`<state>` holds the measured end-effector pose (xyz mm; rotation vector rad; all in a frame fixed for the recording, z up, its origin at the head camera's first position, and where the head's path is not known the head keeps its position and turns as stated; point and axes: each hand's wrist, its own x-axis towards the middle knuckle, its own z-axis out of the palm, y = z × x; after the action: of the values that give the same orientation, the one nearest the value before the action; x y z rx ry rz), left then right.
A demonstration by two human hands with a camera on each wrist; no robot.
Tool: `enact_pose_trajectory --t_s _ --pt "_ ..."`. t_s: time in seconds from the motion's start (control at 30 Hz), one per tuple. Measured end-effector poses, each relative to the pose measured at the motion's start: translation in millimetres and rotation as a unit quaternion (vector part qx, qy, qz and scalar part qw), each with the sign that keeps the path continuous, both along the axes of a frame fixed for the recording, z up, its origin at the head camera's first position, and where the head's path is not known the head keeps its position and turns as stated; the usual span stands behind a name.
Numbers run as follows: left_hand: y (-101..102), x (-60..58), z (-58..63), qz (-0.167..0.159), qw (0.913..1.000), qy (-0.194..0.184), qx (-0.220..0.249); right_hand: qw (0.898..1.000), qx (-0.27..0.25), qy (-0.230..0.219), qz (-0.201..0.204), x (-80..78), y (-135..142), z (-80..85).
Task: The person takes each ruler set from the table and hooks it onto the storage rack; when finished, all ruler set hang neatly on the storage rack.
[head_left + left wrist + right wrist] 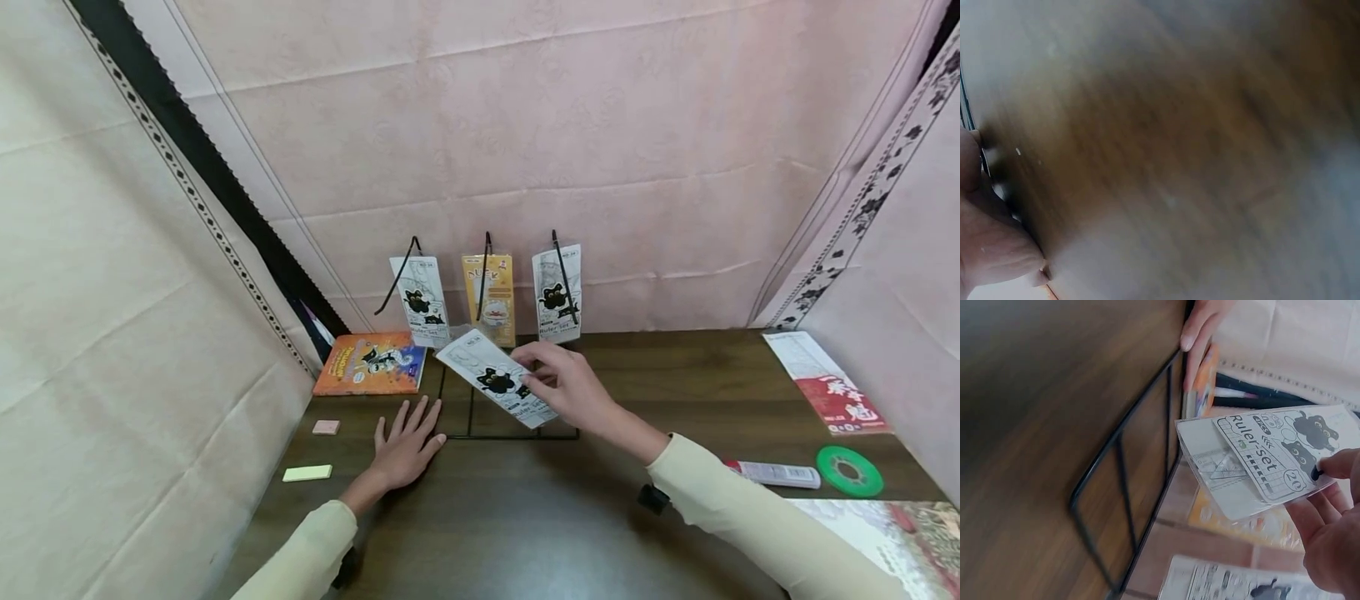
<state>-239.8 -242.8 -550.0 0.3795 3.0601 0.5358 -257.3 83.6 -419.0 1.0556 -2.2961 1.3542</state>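
Between thumb and fingers, my right hand (566,385) pinches a white ruler set packet (1266,456) printed with black cats, tilted in front of a black wire rack (480,437). Two similar ruler sets hang on the rack's outer hooks, the left packet (420,304) and the right packet (551,308). A yellow packet (495,292) hangs on the middle hook. My left hand (405,450) lies spread on the dark wooden table, its fingertips by the left side of the rack's base. In the left wrist view only part of that hand shows, at the edge.
An orange book (367,367) lies left of the rack, with a pink eraser-like block (326,427) and a yellow strip (307,473) nearer. At right are a red-and-white packet (832,387), a white tube (780,475), a green ring (850,472) and a printed sheet (862,525).
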Motion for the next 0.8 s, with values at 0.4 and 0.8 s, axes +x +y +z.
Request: enact_pose_trajectory --t_s 0.4,0.8 --pt "0 -0.4 7.1 0.007 0.9995 -0.027 -0.016 0.999 -0.037 -0.016 0.027 17.3 -52 5.6" --pt "-2 -1.2 6.7 0.006 0.9985 -0.049 -0.022 0.998 -0.039 0.031 0.024 26.2 -76 16.2"
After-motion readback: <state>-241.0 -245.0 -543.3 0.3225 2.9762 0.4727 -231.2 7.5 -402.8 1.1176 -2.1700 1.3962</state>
